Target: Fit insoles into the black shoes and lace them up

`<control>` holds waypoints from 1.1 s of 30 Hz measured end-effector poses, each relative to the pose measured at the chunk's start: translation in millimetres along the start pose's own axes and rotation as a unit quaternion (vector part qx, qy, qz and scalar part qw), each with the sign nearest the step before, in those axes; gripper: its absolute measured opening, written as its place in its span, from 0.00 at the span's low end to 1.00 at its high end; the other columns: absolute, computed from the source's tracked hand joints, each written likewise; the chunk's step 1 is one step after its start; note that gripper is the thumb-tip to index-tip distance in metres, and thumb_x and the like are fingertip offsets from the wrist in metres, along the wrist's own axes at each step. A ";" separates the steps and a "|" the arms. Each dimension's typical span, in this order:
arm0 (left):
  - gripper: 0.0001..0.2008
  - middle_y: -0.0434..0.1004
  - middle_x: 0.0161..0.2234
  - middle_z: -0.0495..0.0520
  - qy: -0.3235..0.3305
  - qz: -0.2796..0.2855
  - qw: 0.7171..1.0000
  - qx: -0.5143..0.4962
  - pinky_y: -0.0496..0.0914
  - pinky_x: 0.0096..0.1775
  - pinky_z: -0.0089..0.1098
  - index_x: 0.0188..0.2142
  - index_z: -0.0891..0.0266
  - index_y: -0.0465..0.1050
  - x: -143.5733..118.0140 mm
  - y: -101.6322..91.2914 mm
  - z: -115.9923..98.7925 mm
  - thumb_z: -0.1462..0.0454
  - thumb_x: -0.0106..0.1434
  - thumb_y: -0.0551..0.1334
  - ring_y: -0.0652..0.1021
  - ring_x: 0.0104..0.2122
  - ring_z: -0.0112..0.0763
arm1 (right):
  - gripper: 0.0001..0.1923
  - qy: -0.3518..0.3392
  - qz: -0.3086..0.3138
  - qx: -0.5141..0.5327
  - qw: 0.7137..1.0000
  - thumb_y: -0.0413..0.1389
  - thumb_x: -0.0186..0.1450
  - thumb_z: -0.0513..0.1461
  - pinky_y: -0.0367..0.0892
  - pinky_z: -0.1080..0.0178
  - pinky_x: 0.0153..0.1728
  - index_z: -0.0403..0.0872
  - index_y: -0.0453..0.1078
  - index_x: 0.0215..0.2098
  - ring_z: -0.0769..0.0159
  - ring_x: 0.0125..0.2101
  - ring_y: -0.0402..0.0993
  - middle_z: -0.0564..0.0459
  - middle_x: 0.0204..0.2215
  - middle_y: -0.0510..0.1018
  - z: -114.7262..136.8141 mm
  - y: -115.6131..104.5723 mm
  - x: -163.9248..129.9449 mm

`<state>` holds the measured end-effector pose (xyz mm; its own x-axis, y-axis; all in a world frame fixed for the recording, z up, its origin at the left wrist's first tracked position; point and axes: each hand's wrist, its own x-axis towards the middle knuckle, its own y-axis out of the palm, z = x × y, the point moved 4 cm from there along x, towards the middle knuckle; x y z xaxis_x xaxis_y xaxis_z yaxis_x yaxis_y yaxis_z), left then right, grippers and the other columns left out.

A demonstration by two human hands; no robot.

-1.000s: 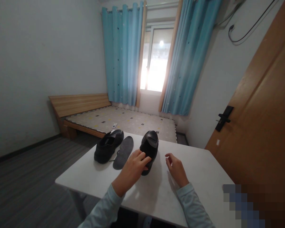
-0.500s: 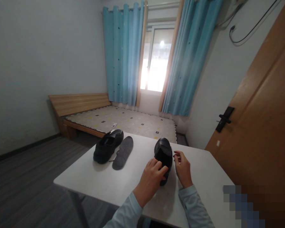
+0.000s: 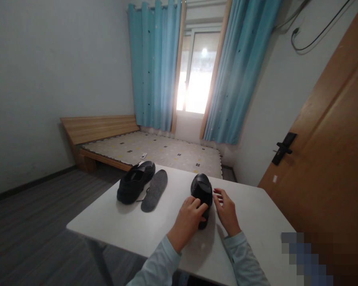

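A black shoe [image 3: 201, 185] rests on the white table in front of me, its toe pointing away. My left hand [image 3: 187, 216] is closed on its near, heel end, fingers over the opening, so part of the shoe is hidden. Just right of the shoe, my right hand [image 3: 226, 209] is held with loosely curved fingers, apart from one another and holding nothing. Whether its fingertips touch the shoe's side I cannot tell. Farther left stands a second black shoe [image 3: 131, 188], and beside it lies a grey insole [image 3: 155, 191].
The white table [image 3: 107, 222] reaches close to a low bed [image 3: 155, 147] on which a small white device [image 3: 143, 155] lies. At the right is a wooden door [image 3: 325, 131] with a black handle. Blue curtains [image 3: 153, 67] frame the window. A blurred patch covers the lower right.
The shoe under my left hand has shifted slightly left, my left hand moving with it. My right hand has also moved a little left, staying beside the shoe.
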<state>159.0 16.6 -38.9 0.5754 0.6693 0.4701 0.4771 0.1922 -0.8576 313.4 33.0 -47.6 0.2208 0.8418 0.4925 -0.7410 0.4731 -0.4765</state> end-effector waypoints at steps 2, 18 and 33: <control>0.15 0.68 0.37 0.51 0.000 0.014 1.000 -0.005 0.65 0.44 0.37 0.40 0.59 0.66 2.3 -1.3 1.7 0.65 0.53 0.66 0.67 0.41 0.37 | 0.15 -0.003 0.005 -0.003 1.000 0.46 0.64 0.45 0.69 0.59 0.36 0.45 0.65 0.44 0.61 0.37 0.72 0.46 0.41 0.74 -0.9 1.7 -0.2; 0.21 0.68 0.48 0.56 -0.116 -0.005 0.993 0.002 0.66 0.49 0.35 0.53 0.58 0.59 -21.0 -41.3 64.0 0.62 0.60 0.60 0.69 0.49 0.36 | 0.19 -0.056 0.009 -0.010 0.998 0.48 0.63 0.43 0.71 0.58 0.36 0.49 0.60 0.52 0.60 0.41 0.69 0.45 0.48 0.66 1.9 8.3 -2.2; 0.16 0.68 0.45 0.58 -0.276 0.104 0.937 0.185 0.68 0.39 0.33 0.48 0.60 0.64 -57.7 -29.1 144.8 0.65 0.59 0.58 0.71 0.42 0.38 | 0.16 -0.081 0.080 0.012 0.993 0.46 0.66 0.45 0.50 0.53 0.59 0.48 0.73 0.35 0.57 0.58 0.53 0.48 0.58 0.56 9.4 13.6 -5.0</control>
<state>15.8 76.3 -71.3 0.1504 0.9697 0.1926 0.0698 0.1839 -0.9805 296.3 32.8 -49.7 -0.0050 0.8520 0.5235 -0.7731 0.3288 -0.5425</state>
